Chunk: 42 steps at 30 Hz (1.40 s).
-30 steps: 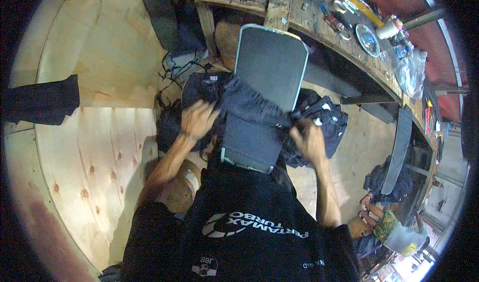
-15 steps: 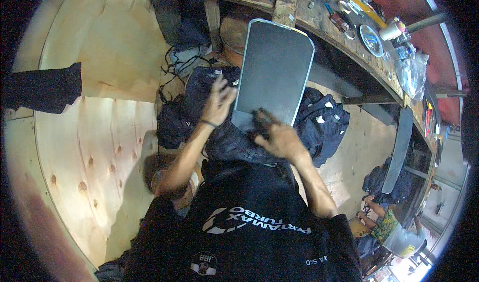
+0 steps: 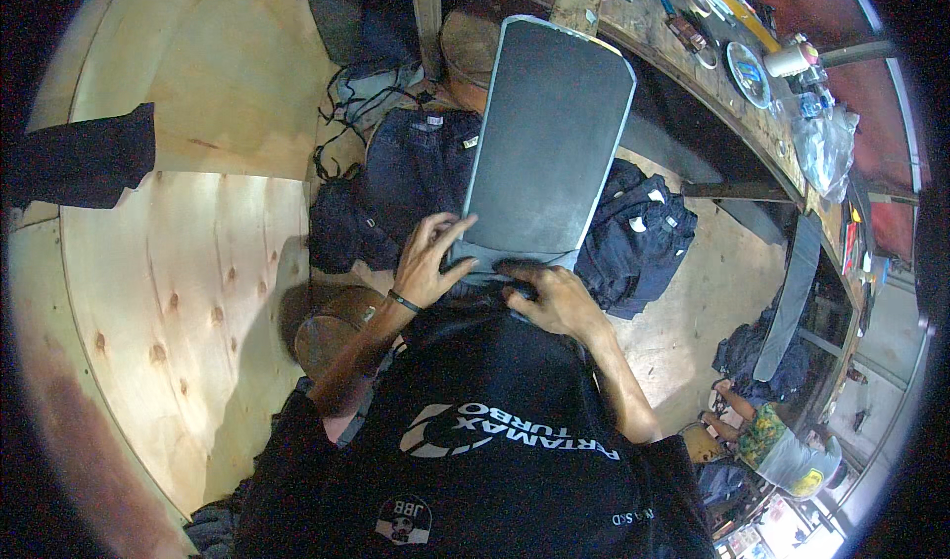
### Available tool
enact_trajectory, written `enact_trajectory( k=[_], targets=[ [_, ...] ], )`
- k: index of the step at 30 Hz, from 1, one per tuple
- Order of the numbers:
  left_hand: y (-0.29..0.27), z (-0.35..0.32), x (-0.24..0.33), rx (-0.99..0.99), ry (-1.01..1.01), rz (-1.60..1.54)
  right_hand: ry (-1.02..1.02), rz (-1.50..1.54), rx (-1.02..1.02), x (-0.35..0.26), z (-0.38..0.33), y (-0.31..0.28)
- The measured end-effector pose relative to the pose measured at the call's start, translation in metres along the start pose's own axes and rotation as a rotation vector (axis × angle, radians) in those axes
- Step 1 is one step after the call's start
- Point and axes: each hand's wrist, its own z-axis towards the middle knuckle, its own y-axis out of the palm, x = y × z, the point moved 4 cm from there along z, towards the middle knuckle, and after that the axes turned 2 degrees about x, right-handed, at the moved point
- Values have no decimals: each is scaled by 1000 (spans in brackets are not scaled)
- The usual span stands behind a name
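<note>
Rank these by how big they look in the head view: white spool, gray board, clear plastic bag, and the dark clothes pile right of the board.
1. Gray board
2. Dark clothes pile
3. Clear plastic bag
4. White spool

Apparent size only; they lie at different distances.

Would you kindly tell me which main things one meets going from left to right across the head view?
Black cloth, left hand, right hand, pile of dark clothes, clear plastic bag.
</note>
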Motion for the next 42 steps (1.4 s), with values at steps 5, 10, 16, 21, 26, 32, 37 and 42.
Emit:
enact_trajectory(
  k=[5, 10, 16, 21, 26, 32, 37, 42],
  targets=[
    [-11, 9, -43, 43, 32, 15, -38, 97, 87, 2, -6, 2],
    [-91, -17, -164, 934, -688, -615, 45, 130, 461, 24, -44, -27],
    [10, -87, -132, -485, -605, -150, 539, 486, 202, 96, -75, 3],
    [44, 75, -84, 90, -126, -92, 455, 799, 417, 147, -17, -1],
    [44, 304, -26, 86, -389, 200, 323, 990, 997, 156, 44, -99],
    [15, 249, 82, -66, 335, 228, 211, 466, 1291, 81, -5, -85],
    [84, 277, 49, -181, 388, 498, -191, 17, 863, 9, 1, 1],
    [122, 332, 21, -200, 382, 470, 7, -220, 534, 2, 29, 24]
  ],
)
